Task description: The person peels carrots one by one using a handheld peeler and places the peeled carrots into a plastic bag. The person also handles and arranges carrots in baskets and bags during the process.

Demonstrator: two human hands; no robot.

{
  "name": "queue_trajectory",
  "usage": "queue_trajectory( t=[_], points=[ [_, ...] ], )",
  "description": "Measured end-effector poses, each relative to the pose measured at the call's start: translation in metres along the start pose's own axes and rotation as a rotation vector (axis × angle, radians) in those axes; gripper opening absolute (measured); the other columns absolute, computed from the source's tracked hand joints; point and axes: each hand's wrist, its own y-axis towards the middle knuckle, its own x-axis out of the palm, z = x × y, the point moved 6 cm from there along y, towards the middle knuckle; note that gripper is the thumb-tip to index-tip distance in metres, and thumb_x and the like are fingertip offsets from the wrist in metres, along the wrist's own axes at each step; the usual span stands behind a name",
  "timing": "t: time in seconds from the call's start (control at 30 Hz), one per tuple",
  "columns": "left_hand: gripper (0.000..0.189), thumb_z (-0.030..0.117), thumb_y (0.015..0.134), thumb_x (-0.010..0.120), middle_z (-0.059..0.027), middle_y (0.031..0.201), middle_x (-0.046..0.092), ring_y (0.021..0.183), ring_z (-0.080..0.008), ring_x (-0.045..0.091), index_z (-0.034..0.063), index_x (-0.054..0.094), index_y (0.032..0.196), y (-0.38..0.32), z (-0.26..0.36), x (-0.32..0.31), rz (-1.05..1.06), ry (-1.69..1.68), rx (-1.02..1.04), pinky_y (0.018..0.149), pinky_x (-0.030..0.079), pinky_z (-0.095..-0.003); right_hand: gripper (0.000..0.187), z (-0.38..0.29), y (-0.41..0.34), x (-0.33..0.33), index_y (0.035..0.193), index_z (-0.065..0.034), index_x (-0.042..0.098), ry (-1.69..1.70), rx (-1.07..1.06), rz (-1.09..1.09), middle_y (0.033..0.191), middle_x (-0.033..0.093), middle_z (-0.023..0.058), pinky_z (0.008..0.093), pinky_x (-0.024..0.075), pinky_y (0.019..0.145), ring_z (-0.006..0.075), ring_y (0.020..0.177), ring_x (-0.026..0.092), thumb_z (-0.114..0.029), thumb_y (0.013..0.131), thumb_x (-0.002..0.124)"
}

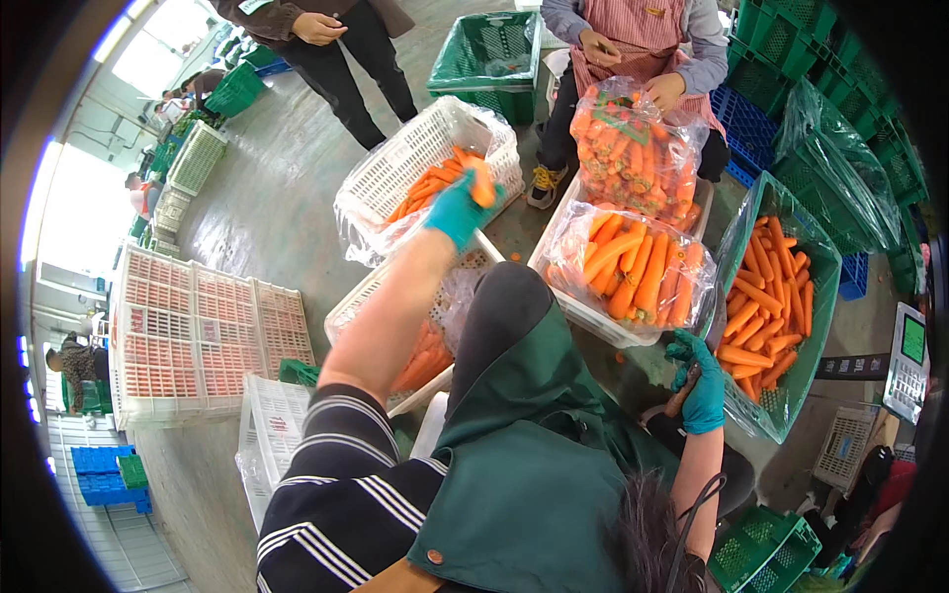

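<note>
My left hand [461,207], in a teal glove, is closed around a carrot [482,182] above a white plastic crate [356,174] lined with clear film, where more carrots [430,184] lie. At the right, my right hand [700,387], gloved alike, grips the handle of a knife [682,391]; its blade points up beside the bagged carrots. An opened clear bag of carrots [634,270] rests on another white crate [608,330]. Just right of it, a film-lined green crate [819,326] holds loose carrots [764,304].
A co-worker in a red striped apron [630,37] sits opposite, hands at a full carrot bag [630,152]. Another person [319,44] stands at the upper left. Stacked white crates [207,337] are on the left, a digital scale [906,363] at the far right.
</note>
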Motion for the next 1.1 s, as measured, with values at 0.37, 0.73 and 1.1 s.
queue_trajectory(
  t=[0.37, 0.73, 1.1],
  points=[
    [0.038, 0.032, 0.085, 0.064, -0.0129, 0.093, 0.066, 0.089, -0.0269, 0.064, 0.0068, 0.062, 0.113, -0.041, -0.116, 0.129, -0.577, 1.481, 0.902, 0.078, 0.051, -0.0366, 0.031, 0.014, -0.006, 0.009, 0.111, -0.0076, 0.066, 0.072, 0.071, 0.059, 0.090, 0.065, 0.0071, 0.0224, 0.0385, 0.050, 0.0089, 0.055, 0.044, -0.027, 0.093, 0.050],
    [0.053, 0.035, 0.079, 0.068, -0.0183, 0.104, 0.064, 0.093, -0.0297, 0.064, 0.0042, 0.056, 0.121, 0.013, -0.156, 0.158, -0.436, 1.693, 0.906, 0.084, 0.050, -0.0378, 0.029, 0.011, -0.021, -0.011, 0.109, -0.0086, 0.066, 0.119, 0.089, 0.081, 0.091, 0.068, 0.0072, 0.0216, 0.0392, 0.051, 0.0077, 0.054, 0.044, -0.029, 0.093, 0.053],
    [0.038, 0.018, 0.083, 0.074, -0.0035, 0.102, 0.062, 0.094, -0.0125, 0.058, 0.0014, 0.059, 0.114, -0.072, -0.156, 0.185, -0.619, 0.595, 0.011, 0.083, 0.049, -0.0284, 0.038, -0.005, 0.008, 0.050, 0.121, -0.0063, 0.058, 0.292, -0.030, -0.056, 0.087, 0.064, 0.0064, 0.0225, 0.0400, 0.047, 0.0096, 0.055, 0.049, -0.030, 0.091, 0.059]
  ],
)
